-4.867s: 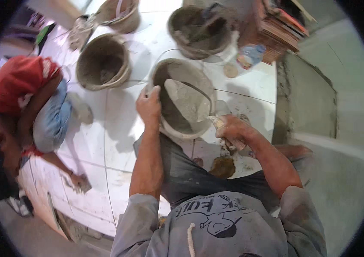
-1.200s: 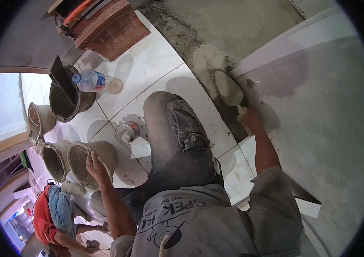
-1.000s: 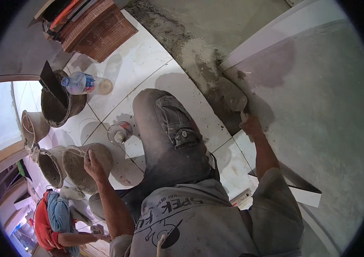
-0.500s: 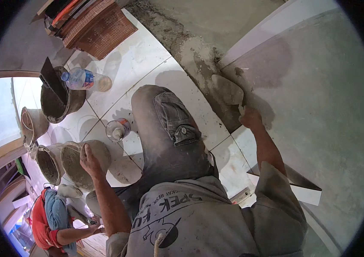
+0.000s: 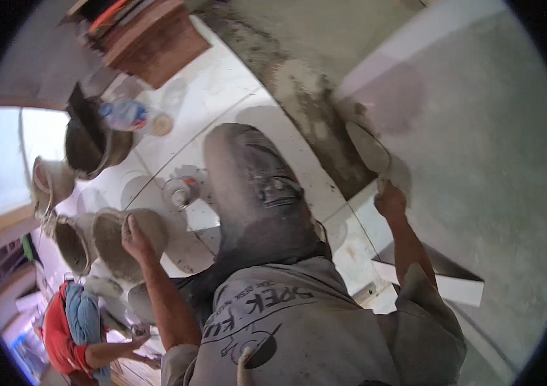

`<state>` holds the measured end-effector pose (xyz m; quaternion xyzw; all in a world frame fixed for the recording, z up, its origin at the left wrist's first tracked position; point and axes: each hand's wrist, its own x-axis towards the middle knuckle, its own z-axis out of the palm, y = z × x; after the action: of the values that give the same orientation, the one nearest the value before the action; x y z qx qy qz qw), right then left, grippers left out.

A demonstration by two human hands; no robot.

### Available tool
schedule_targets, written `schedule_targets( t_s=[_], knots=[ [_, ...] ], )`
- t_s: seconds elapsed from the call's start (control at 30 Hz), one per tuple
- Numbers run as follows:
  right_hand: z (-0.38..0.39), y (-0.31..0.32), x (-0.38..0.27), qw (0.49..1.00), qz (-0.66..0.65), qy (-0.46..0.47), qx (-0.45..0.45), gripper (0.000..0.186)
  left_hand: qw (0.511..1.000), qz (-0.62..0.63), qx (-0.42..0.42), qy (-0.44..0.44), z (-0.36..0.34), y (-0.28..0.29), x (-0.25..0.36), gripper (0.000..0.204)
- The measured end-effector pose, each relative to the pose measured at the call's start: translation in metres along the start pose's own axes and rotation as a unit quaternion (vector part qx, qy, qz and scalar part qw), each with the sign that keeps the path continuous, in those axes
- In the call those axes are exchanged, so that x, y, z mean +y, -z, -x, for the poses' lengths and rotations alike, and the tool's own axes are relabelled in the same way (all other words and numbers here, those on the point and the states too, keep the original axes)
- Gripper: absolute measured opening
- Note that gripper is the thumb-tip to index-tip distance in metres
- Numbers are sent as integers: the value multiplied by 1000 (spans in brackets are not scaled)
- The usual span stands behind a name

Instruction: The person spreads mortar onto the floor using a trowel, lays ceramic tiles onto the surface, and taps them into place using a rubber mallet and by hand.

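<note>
My right hand is closed round the handle of a trowel. The trowel's grey, mortar-smeared blade is at the foot of the grey wall, beside a strip of wet mortar. Whether the blade presses on the wall is unclear. My left hand is at the near side of a mortar-caked bucket, fingers partly stretched out with nothing visible in them. I cannot tell whether it touches the rim.
White floor tiles border the mortar strip. Further buckets stand left; one holds a dark flat board. Plastic bottles are near them. A tile piece leans right. A person in red works behind.
My right hand has drawn the trowel toward me and to the right, closer to the wall. My left hand stays by the bucket. The whole view has shifted slightly.
</note>
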<state>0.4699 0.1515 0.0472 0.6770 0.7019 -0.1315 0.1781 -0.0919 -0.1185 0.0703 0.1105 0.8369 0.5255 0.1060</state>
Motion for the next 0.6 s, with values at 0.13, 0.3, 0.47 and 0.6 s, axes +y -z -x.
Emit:
schedule_targets(
  t_s=[0.13, 0.3, 0.47, 0.6],
  knots=[
    [-19, 12, -32, 998, 1, 49, 32, 58, 992, -79, 67, -74, 2, 22, 8, 26],
    [-29, 58, -94, 969, -107, 206, 90, 59, 952, -204, 217, -70, 9, 80, -3, 26],
    [-3, 147, -210, 930, -284, 224, -71, 44, 899, -260, 352, 18, 13, 134, -44, 40],
    [45, 176, -313, 863, -145, 481, 48, 48, 845, -283, 448, 74, 13, 157, -107, 56]
  ],
)
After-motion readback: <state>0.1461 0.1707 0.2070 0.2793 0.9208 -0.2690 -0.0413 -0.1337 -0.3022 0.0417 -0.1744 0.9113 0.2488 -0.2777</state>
